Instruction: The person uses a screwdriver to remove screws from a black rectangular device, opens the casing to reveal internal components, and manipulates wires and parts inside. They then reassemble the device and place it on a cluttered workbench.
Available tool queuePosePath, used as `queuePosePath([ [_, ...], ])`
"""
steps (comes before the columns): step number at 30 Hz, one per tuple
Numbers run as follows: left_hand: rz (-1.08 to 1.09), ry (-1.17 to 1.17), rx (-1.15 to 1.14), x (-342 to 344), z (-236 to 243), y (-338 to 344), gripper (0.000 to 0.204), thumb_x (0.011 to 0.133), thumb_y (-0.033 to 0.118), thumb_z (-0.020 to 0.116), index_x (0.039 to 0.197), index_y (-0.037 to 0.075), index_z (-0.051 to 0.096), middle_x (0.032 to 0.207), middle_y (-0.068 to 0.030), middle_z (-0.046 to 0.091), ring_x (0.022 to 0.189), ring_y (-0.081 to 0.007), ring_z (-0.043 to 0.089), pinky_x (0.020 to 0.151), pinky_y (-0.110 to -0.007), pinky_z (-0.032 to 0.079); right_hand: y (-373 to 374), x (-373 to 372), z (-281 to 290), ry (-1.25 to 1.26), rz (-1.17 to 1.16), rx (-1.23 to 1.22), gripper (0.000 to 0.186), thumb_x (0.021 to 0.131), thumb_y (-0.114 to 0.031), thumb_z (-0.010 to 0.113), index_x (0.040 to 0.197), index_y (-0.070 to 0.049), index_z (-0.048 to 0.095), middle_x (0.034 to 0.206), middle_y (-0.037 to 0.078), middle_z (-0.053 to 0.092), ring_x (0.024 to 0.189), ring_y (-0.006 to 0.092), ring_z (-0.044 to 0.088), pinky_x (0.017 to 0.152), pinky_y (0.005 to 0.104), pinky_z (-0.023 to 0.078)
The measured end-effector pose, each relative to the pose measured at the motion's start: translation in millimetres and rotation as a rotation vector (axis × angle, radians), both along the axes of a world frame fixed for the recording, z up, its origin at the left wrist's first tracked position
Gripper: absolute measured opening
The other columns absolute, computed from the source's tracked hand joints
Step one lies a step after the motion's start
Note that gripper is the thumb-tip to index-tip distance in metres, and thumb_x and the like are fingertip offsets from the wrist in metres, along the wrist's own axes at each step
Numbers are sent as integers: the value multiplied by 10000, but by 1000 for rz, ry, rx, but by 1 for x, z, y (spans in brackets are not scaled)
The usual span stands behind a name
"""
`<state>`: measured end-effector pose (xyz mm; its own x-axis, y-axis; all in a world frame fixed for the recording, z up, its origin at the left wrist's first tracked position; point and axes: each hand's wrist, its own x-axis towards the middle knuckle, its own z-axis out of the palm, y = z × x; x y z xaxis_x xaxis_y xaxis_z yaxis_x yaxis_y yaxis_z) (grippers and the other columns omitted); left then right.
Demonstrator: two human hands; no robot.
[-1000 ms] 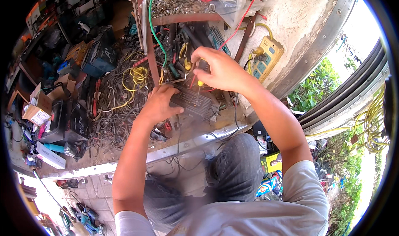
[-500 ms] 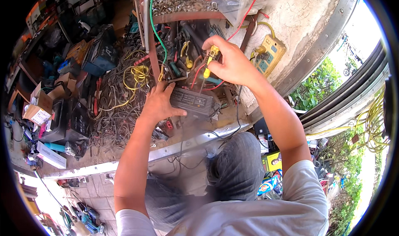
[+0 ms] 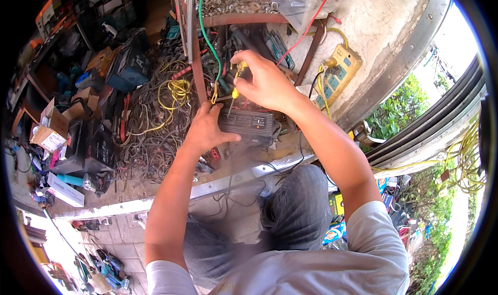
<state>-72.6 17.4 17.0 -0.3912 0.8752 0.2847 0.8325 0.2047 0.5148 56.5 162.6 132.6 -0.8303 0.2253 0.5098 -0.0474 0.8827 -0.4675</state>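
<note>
My left hand [image 3: 206, 129] grips the left end of a dark, finned metal device [image 3: 250, 126] lying on the cluttered bench, thumb along its lower side. My right hand [image 3: 259, 85] holds a yellow-handled screwdriver [image 3: 235, 93] nearly upright above the device, its shaft reaching down to the upper left part of the casing; whether the tip sits in a screw cannot be made out. A green wire [image 3: 205, 35] hangs down beside my left hand, and red wires run behind the screwdriver.
Tangled cables [image 3: 142, 144] cover the bench's left part. A yellow power strip [image 3: 340, 77] lies at right. Batteries [image 3: 124, 66] and open cardboard boxes [image 3: 49, 131] crowd the left. A rusty metal frame [image 3: 241, 20] holds small parts behind, and the bench's metal edge [image 3: 218, 187] crosses above my legs.
Since half a second ago my right hand and the screwdriver have moved left along the device toward my left hand, which still grips it. A second ago the right hand was similarly placed.
</note>
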Motion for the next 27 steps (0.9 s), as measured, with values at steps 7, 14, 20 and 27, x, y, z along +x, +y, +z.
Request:
queuePosePath([
  [7,10,28,-20,3,0,2,1039,491,473,892,1292,-55,492,1205,-194,504,1144,-355,521,974,-405,446,2,-2,-11,20,14,17,384,826,-111,627,1177,-22,497,1039,176,599,763,277,630,704,393,493],
  [14,68,6,-83,17,6,1,1025,518,493,885,1290,-49,484,1265,-224,483,1178,-384,507,991,-430,443,-31,-13,17,-270,-142,260,310,893,-248,624,1088,-17,556,996,198,634,832,376,644,728,465,499],
  [20,32,28,-15,18,0,4,1023,543,486,876,1314,-38,454,1314,-240,459,1195,-398,494,998,-442,437,-24,-53,-39,235,237,-625,343,956,-331,595,839,-10,565,634,16,553,611,100,553,518,288,439],
  [27,52,-3,-64,20,4,1,1038,537,520,864,1314,-35,457,1289,-212,475,1189,-384,500,988,-432,442,-7,-47,-29,-3,711,-1215,485,966,-340,563,592,-39,494,506,32,474,433,110,432,425,281,343],
])
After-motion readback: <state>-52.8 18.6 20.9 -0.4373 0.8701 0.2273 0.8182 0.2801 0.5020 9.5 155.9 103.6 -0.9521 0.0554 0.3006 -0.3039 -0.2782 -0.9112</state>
